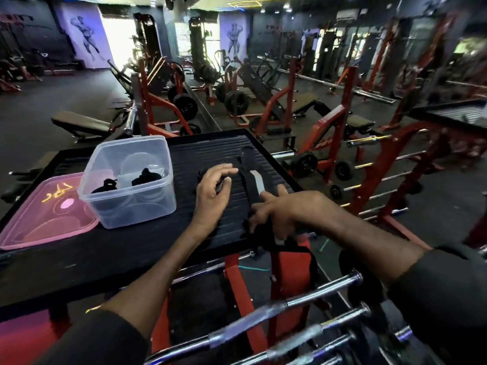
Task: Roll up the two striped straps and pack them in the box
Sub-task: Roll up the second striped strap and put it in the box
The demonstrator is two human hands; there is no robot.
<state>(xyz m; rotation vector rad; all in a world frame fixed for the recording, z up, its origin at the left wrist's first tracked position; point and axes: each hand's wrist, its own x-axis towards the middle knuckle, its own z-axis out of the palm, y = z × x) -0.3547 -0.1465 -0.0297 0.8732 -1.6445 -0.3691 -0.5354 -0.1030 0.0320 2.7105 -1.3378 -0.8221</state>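
A black strap with a pale grey stripe (255,177) lies stretched out on the black ribbed table (147,241), running from the far side toward me. My right hand (279,212) rests on its near end with fingers spread, the index finger lying along the stripe. My left hand (213,192) is curled over a dark rolled strap (202,175), most of it hidden under the fingers. The clear plastic box (131,185) stands to the left of my hands, open, with two black bundles (146,176) inside.
A pink lid (44,214) lies flat left of the box. Chrome bars (290,312) on a red rack sit below the table's near right edge. Benches, weight plates and red machine frames fill the gym floor beyond.
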